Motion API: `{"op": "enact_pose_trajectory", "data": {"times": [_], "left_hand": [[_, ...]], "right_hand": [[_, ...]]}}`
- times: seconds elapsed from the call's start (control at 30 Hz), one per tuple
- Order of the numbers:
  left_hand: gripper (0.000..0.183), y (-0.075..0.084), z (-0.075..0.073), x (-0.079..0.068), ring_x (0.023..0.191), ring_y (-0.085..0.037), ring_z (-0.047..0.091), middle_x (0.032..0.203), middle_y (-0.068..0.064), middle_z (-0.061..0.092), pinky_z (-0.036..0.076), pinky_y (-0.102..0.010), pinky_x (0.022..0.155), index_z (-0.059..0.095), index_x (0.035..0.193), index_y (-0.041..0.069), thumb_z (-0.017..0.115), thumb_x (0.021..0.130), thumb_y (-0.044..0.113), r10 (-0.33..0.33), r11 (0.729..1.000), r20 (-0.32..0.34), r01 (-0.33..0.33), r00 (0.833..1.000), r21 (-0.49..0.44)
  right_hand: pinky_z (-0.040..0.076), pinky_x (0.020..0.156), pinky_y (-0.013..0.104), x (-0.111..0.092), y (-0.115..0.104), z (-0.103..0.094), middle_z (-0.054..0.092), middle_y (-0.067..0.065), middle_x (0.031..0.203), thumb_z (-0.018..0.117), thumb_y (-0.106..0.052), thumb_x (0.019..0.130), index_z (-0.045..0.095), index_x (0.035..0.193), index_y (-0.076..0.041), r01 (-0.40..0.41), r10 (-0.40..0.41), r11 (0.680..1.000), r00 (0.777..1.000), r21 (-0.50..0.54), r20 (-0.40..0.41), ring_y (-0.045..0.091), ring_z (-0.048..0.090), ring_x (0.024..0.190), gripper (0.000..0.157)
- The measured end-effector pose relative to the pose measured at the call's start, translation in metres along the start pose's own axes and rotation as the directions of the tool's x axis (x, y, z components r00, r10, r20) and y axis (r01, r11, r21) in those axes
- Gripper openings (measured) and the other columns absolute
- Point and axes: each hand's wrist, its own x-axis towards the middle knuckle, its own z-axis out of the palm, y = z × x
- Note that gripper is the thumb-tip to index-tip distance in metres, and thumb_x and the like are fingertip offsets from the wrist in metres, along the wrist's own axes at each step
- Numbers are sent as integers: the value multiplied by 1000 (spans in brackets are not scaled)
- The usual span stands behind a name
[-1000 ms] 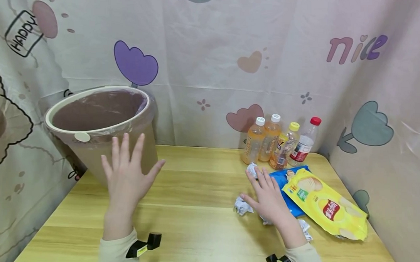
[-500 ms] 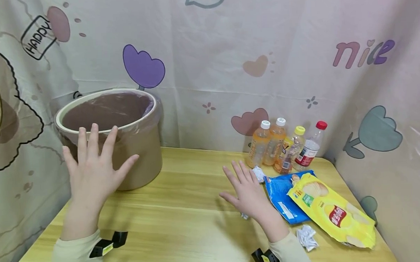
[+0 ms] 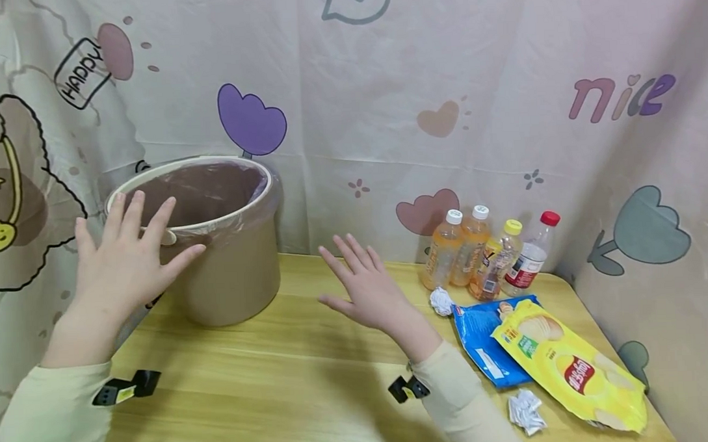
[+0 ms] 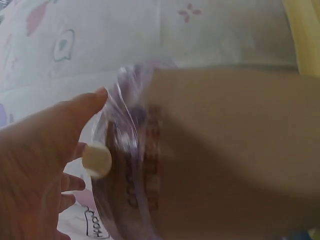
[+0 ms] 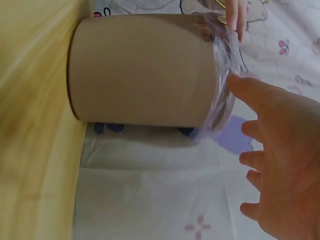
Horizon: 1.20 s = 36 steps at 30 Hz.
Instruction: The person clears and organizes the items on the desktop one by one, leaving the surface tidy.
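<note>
A brown trash bin (image 3: 233, 271) with a cream rim and a clear plastic liner (image 3: 262, 208) stands at the table's back left. My left hand (image 3: 124, 268) is raised with spread, straight fingers at the bin's near left rim; contact cannot be told. It holds nothing. My right hand (image 3: 368, 289) hovers over the table to the right of the bin, fingers straight and nothing in them. In the right wrist view, my right hand (image 5: 290, 160) appears in front of the bin (image 5: 140, 70). In the left wrist view, the bin (image 4: 235, 145) fills much of the picture.
At the back right stand an orange-tinted bottle (image 3: 443, 253), a red-capped bottle (image 3: 527, 257) and others. In front lie a blue packet (image 3: 490, 349), a yellow chip bag (image 3: 570, 369), and crumpled paper balls (image 3: 441, 302). Printed cloth (image 3: 350, 117) hangs behind the table (image 3: 266, 393).
My left hand has moved left and up toward the bin's rim. My right hand has moved left, away from the packets and paper balls. The head view has shifted slightly.
</note>
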Motion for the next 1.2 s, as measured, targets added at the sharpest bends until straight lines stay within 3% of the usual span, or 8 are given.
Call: {"op": "enact_pose_trajectory", "data": {"times": [0.27, 0.6, 1.03, 1.2], "left_hand": [[85, -22, -2, 11, 151, -40, -4, 161, -25, 8, -6, -78, 105, 13, 157, 23, 41, 91, 69, 19, 1000, 92, -21, 996, 14], [87, -40, -5, 23, 150, -43, -2, 160, -28, 9, -4, -80, 103, 12, 157, 22, 39, 91, 71, 39, 998, 161, -46, 986, 37], [89, -49, -9, 27, 148, -46, 7, 156, -31, 18, 3, -81, 102, 15, 156, 15, 38, 91, 72, 87, 989, 240, -112, 967, 94], [92, -48, -11, 26, 143, -50, 20, 154, -31, 24, 9, -78, 103, 15, 156, 12, 42, 90, 71, 137, 974, 246, -175, 960, 143]], "right_hand": [[10, 124, 49, 52, -20, -13, 6, 2, 166, 43, -63, 95, 8, 157, -29, 66, -65, 995, 998, -76, 21, 21, -1, 154, 79], [10, 124, 48, 93, -41, -20, 3, 1, 166, 41, -65, 95, 3, 157, -31, 86, -85, 991, 996, -100, 9, 21, -2, 154, 80], [10, 124, 49, 116, -57, -21, 1, 1, 166, 41, -63, 95, 1, 157, -31, 84, -83, 994, 996, -65, 12, 20, -3, 154, 81], [10, 124, 49, 119, -61, -17, -1, 0, 166, 41, -64, 95, -1, 157, -31, 82, -82, 996, 997, -47, -3, 20, -4, 154, 82]]}}
